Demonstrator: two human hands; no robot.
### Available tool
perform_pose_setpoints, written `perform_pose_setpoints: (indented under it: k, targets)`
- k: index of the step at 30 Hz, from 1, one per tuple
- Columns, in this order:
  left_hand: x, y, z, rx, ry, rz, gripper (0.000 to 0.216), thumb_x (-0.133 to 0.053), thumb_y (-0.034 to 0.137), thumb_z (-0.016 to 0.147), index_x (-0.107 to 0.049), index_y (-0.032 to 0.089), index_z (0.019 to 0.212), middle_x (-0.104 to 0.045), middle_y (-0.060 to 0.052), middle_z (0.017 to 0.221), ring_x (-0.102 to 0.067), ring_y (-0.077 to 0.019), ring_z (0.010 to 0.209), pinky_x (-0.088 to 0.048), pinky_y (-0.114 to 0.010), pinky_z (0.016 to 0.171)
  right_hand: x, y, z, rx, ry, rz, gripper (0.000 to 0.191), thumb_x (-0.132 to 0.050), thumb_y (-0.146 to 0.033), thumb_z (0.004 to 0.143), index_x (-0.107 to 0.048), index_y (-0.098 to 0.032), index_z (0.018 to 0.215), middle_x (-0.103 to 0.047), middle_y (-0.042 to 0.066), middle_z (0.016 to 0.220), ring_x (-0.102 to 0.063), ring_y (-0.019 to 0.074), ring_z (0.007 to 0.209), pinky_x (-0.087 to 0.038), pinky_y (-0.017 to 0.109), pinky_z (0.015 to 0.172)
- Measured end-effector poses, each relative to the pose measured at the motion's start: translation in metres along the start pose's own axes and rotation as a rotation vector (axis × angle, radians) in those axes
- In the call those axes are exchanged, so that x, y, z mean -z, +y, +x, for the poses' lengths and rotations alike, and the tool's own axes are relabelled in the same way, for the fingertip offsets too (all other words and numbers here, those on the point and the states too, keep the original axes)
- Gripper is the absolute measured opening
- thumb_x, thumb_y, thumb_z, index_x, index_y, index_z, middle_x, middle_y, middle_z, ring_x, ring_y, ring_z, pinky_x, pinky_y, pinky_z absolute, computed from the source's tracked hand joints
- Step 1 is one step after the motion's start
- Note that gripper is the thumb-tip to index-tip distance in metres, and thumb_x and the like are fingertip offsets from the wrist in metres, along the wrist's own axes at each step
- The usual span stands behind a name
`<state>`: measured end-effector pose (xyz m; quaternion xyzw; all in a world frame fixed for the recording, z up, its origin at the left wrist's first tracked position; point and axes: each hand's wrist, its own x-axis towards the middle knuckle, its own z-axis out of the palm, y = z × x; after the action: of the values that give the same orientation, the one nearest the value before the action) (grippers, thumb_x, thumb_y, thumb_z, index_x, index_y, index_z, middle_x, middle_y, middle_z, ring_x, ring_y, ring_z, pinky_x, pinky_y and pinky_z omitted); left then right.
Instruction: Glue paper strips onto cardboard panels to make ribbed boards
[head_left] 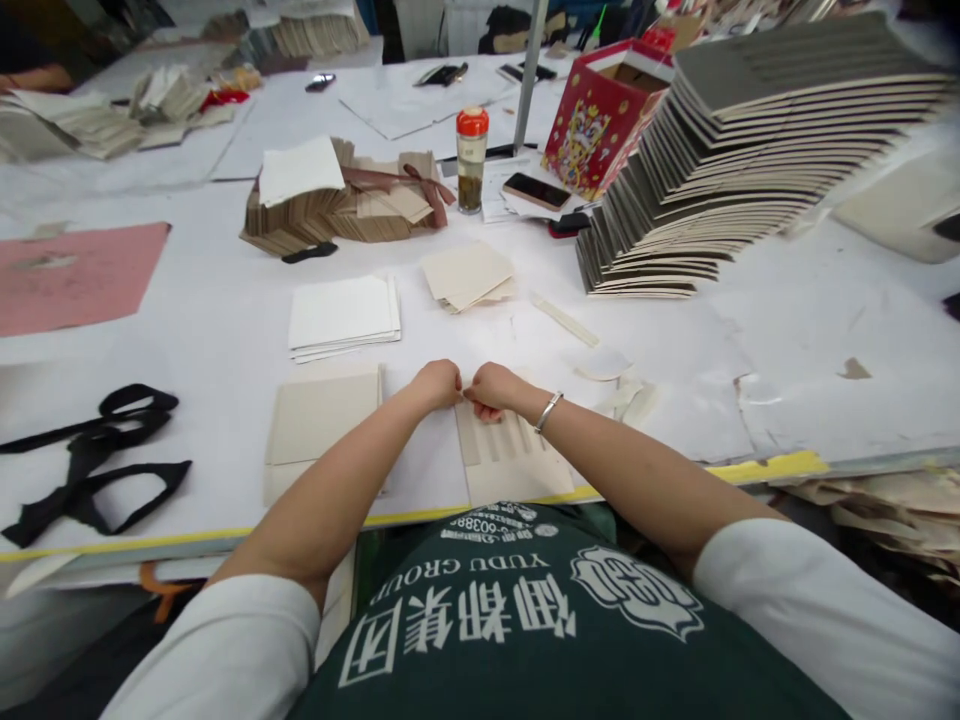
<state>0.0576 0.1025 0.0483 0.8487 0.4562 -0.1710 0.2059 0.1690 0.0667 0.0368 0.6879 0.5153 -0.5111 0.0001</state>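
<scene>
At the middle of the table's front, my left hand (439, 384) and my right hand (495, 388) are nearly touching. Both are closed in a pinch; whatever lies between the fingertips is too small to make out. Beneath my right hand lies a cream card panel (517, 475) with several darker strips across it, its upper part partly hidden. Left of it, partly behind my left forearm, is a beige board stack (322, 415). Beyond my hands are a stack of white cards (343, 313) and a small pile of cream cards (469, 273).
Tall stacked grey boards (675, 200) lean at the right beside a red box (592, 120). A phone (536, 190), a red-lidded bottle (471, 165) and a tied card bundle (337, 205) stand farther back. Black fabric strips (90, 460) lie left; cream scraps (634, 395) lie right.
</scene>
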Motion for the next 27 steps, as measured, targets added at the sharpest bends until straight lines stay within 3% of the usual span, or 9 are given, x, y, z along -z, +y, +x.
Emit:
perform_pose_setpoints:
  k: [6,11,18,24,27]
  targets:
    - [0.008,0.013,0.004,-0.021,-0.058,0.095,0.021,-0.060,0.020,0.064,-0.065,0.012,0.083,-0.066,-0.011,0.089,-0.060,-0.0233,0.085,-0.044,-0.026,0.071,0.000,-0.002,0.007,-0.084,-0.029,0.002,0.025,-0.049,-0.020,0.076,-0.059,-0.011,0.054,-0.054,0.003,0.037,-0.050,0.0121,0.033,-0.044,0.021,0.040]
    - [0.012,0.015,0.002,-0.066,-0.045,0.111,0.023,-0.057,0.016,0.068,-0.061,0.014,0.090,-0.064,-0.009,0.095,-0.059,-0.0218,0.089,-0.043,-0.026,0.075,-0.004,0.003,0.017,-0.088,-0.020,0.026,0.026,-0.050,-0.023,0.075,-0.060,-0.013,0.054,-0.057,0.005,0.041,-0.054,0.0144,0.037,-0.045,0.023,0.040]
    - [0.010,0.014,0.008,-0.040,-0.017,0.093,0.042,-0.060,0.015,0.065,-0.049,0.009,0.105,-0.060,-0.015,0.101,-0.057,-0.0260,0.093,-0.044,-0.030,0.075,-0.006,0.008,0.013,-0.031,0.022,0.030,0.026,-0.049,-0.024,0.075,-0.060,-0.012,0.055,-0.061,0.008,0.046,-0.054,0.0154,0.037,-0.044,0.025,0.039]
    - [-0.004,0.011,-0.010,-0.002,0.045,0.022,0.034,-0.051,0.016,0.074,-0.042,0.010,0.106,-0.062,-0.013,0.094,-0.059,-0.0212,0.086,-0.044,-0.027,0.069,-0.010,0.008,0.012,-0.029,0.054,0.073,0.023,-0.053,-0.025,0.075,-0.062,-0.010,0.060,-0.057,0.006,0.040,-0.054,0.0151,0.035,-0.045,0.024,0.039]
    - [-0.022,0.011,-0.030,-0.022,0.117,-0.138,0.030,-0.046,0.013,0.075,-0.040,0.013,0.105,-0.064,-0.007,0.087,-0.060,-0.0164,0.080,-0.043,-0.024,0.068,-0.011,0.008,0.013,-0.044,0.046,0.079,0.021,-0.054,-0.023,0.073,-0.062,-0.009,0.060,-0.056,0.006,0.038,-0.055,0.0160,0.036,-0.045,0.024,0.040]
